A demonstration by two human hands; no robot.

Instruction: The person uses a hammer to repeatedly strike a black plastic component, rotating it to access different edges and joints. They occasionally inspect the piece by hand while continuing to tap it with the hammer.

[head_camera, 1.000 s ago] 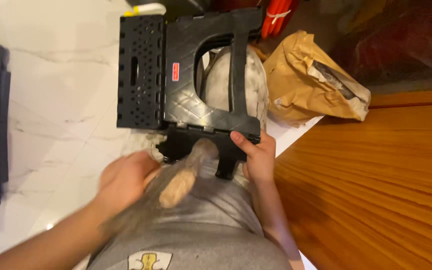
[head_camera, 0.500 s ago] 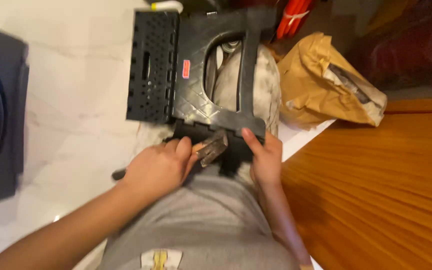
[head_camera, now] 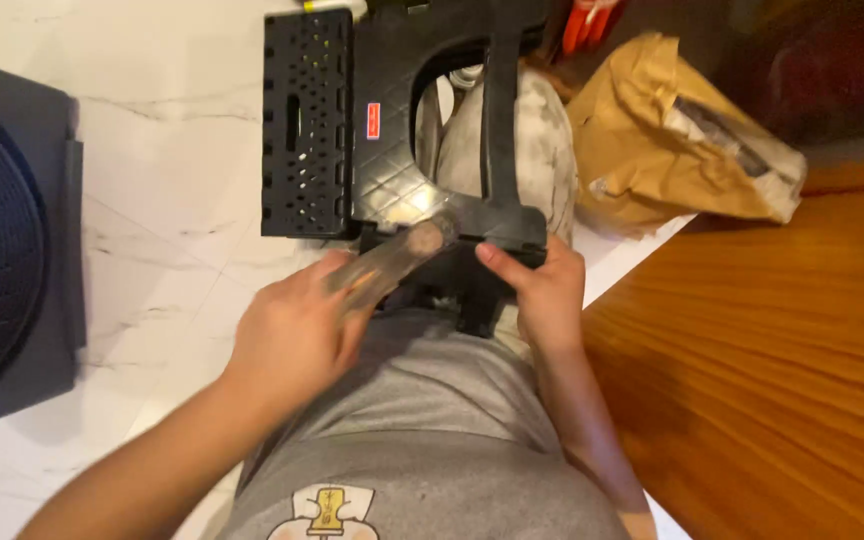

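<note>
The fingers of the left hand (head_camera: 292, 335) are curled around the lower end of a blurred, pale cylindrical tool (head_camera: 389, 264); the grasp is closed, but motion blur hides the tool's exact kind. The tool's upper end lies against the near edge of a black folding plastic stool (head_camera: 392, 130), just left of the right hand. The fingers of the right hand (head_camera: 542, 290) are clenched over that same near edge, thumb on top, gripping the frame at its lower right corner. The stool lies folded flat on the person's lap, extending away from the body; its perforated seat panel (head_camera: 307, 120) is on the left, and its diamond-patterned leg panel with an arched opening is on the right. A small red label (head_camera: 373, 120) sits on the leg panel. Below the hands is the person's grey garment (head_camera: 422, 430). Under the stool, a whitish cloth bundle (head_camera: 537, 140) is partly visible. To the right of it rests a crumpled brown paper bag (head_camera: 652, 150), at the edge of a wooden surface (head_camera: 772, 370). The floor is white marble tile (head_camera: 162, 130). A dark fan (head_camera: 2, 250) with a grille stands at the left edge of the view.
</note>
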